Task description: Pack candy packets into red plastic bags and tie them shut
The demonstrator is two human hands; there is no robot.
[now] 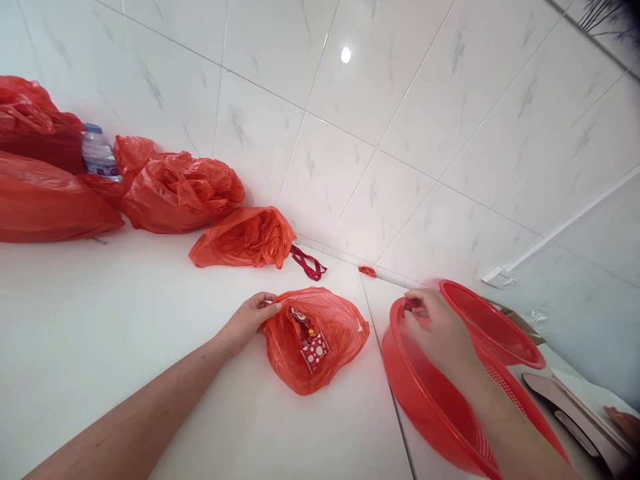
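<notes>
My left hand (256, 315) pinches the left rim of a thin red plastic bag (345, 357), which lies on the white table with its mouth spread. Inside the bag are a red packet with white dots (316, 351) and a dark red wrapped snack (299, 319) with white lettering. Over the far end of a red plastic basket (400, 373) is my right hand (434, 327), slightly blurred. Its fingers are curled around something small and dark red that I cannot make out.
Several filled red plastic bags (185, 193) line the tiled wall at left, with a water bottle (99, 153) among them. A dark red strap (310, 263) and a red scrap (367, 271) lie near the wall. Behind the near basket stands another red basket (493, 320).
</notes>
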